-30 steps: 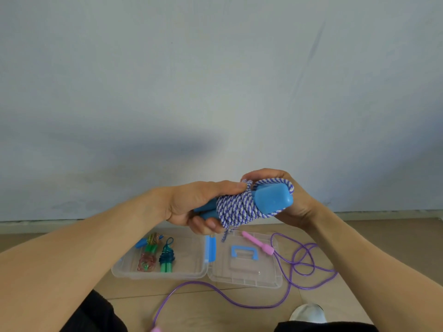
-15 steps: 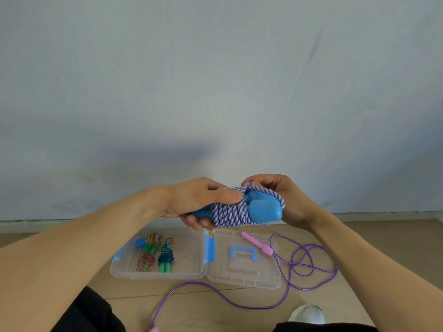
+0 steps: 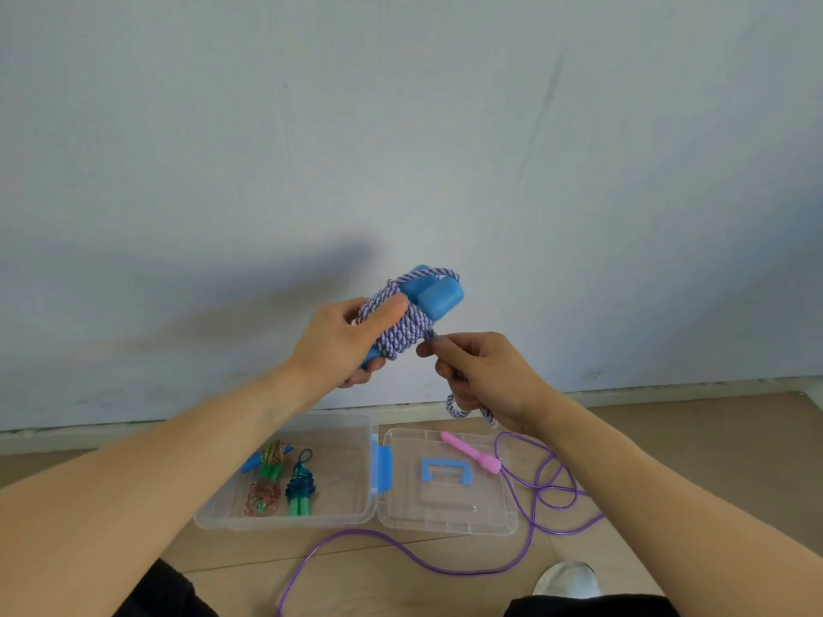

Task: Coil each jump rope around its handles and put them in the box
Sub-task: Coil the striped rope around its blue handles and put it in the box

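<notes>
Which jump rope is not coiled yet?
The purple jump rope with the pink handle, sprawled loose on the floor beside the box; the others are wound into bundles.

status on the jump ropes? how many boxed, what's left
Done: two coiled ropes lie in the clear box. In hand: the left hand grips the blue-handled rope, mostly wound; the right hand pulls its loose tail. Left: box that one, then coil the purple rope, uncoiled on the floor, its pink handle on the open lid.

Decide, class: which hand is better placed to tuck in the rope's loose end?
Probably the right hand: it already pinches the loose tail of the braided rope, while the left hand grips the wrapped blue handles.
</notes>
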